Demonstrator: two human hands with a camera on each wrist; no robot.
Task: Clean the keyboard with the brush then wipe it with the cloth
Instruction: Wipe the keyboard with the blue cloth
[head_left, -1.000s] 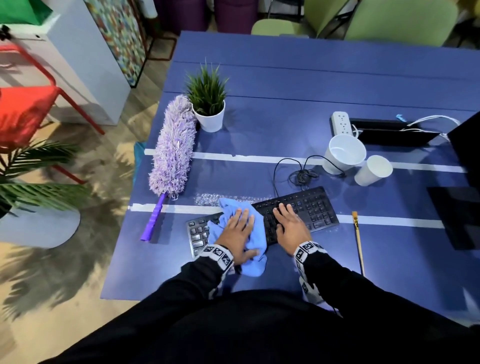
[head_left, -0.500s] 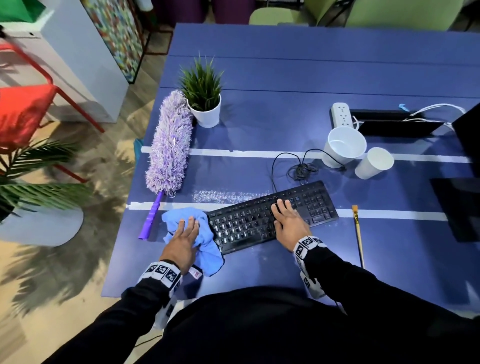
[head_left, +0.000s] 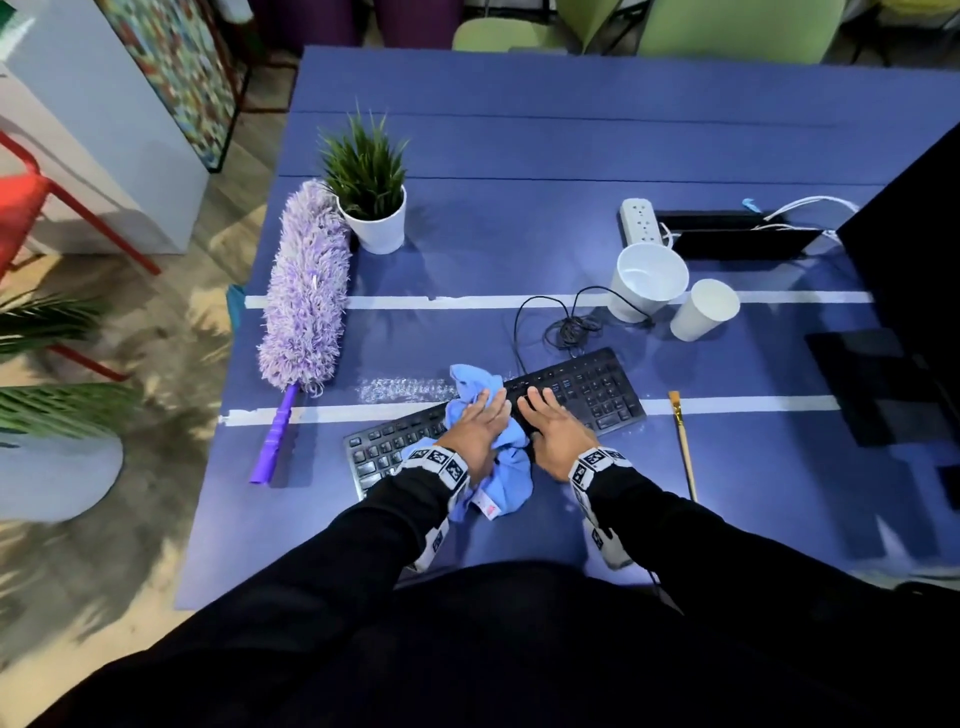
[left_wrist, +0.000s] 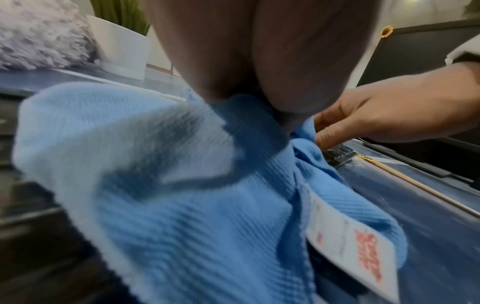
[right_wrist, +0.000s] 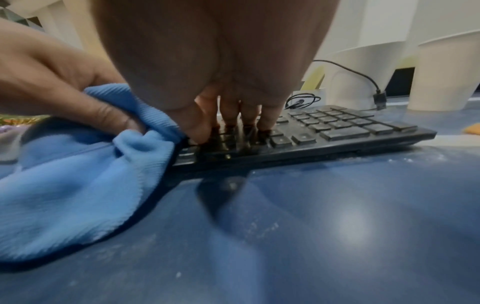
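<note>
Cloth (head_left: 470, 384) lies on keyboard (head_left: 582, 387); brush (head_left: 683, 441) to its right.

Blue table (head_left: 519, 156), green chairs (head_left: 727, 26) beyond, red chair (head_left: 21, 208) on wood-look floor (head_left: 171, 338) at left

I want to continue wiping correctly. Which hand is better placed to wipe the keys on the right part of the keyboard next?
The left hand: it already presses the blue cloth on the keyboard middle. The right hand lies flat on the keys, steadying it, and would likely need to shift aside.
</note>
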